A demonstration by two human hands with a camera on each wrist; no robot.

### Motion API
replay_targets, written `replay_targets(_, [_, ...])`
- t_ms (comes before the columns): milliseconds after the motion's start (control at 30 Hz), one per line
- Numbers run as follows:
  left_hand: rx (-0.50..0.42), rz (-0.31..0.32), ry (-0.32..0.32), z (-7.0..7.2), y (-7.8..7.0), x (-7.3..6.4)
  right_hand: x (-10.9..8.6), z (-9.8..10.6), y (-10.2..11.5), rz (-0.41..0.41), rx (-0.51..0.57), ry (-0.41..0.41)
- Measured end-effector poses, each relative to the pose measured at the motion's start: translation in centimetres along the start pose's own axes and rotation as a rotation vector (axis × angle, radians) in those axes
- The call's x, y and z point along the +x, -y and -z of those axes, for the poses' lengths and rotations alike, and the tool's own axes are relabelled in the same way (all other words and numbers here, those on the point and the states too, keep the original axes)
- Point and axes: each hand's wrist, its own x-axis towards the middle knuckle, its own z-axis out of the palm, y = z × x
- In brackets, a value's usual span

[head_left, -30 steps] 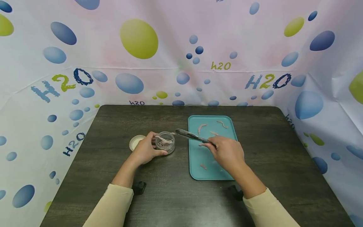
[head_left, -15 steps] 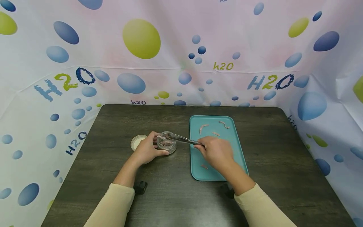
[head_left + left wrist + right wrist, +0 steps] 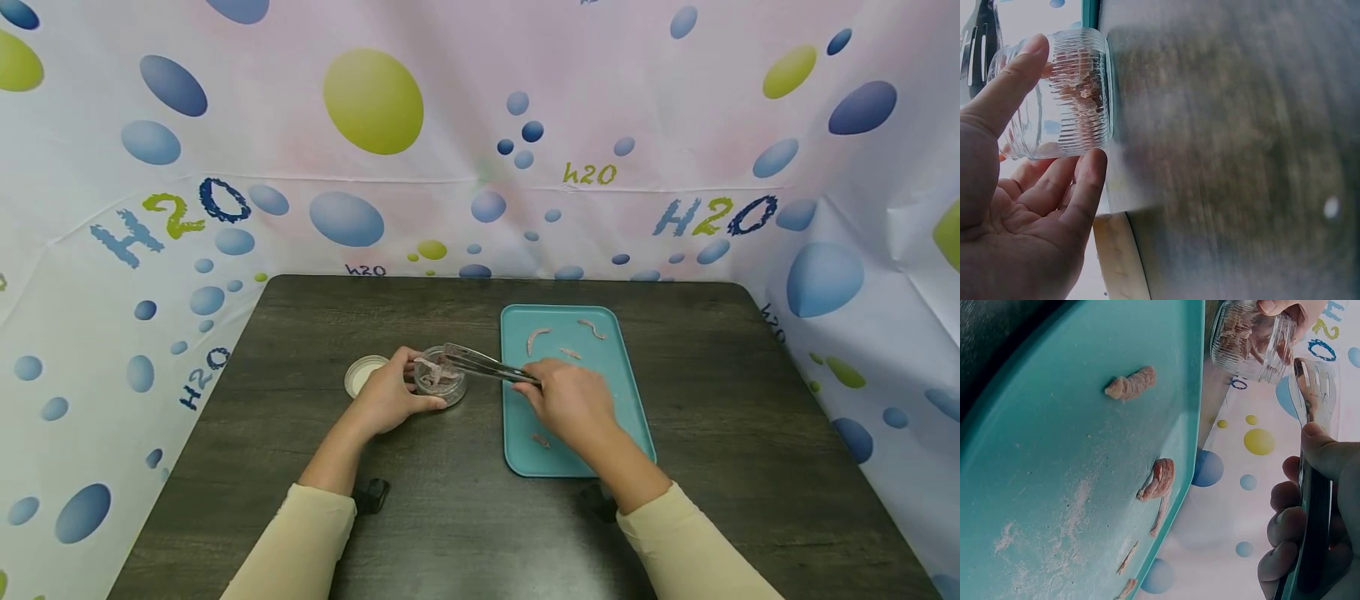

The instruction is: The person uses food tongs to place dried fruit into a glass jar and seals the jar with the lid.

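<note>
Here, the left hand (image 3: 387,395) is gripping the upright glass jar (image 3: 1079,94) of strips (image 3: 437,377); the right hand (image 3: 576,397) is holding tongs (image 3: 491,367) near its mouth — if the tips are catching the rim, the jar could be tipping.

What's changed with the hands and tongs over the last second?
The right hand moved left with the tongs, which now reach over the mouth of the jar instead of stopping at its right edge. Neither hand let go of what it held. The left hand, jar, lid and tray stayed put.
</note>
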Motion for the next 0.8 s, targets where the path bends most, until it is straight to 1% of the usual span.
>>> replay_targets(267, [0.003, -0.008, 0.001, 0.0, 0.0, 0.0, -0.2, 0.3, -0.6, -0.051, 0.023, -0.013])
replay_targets(533, [-0.008, -0.001, 0.009, 0.2, 0.1, -0.1, -0.8, 1.1, -1.6, -0.147, 0.073, 0.028])
replay_targets(800, [0.002, 0.001, 0.013, 0.0, 0.0, 0.0, -1.7, 1.7, -2.5, -0.203, 0.085, 0.040])
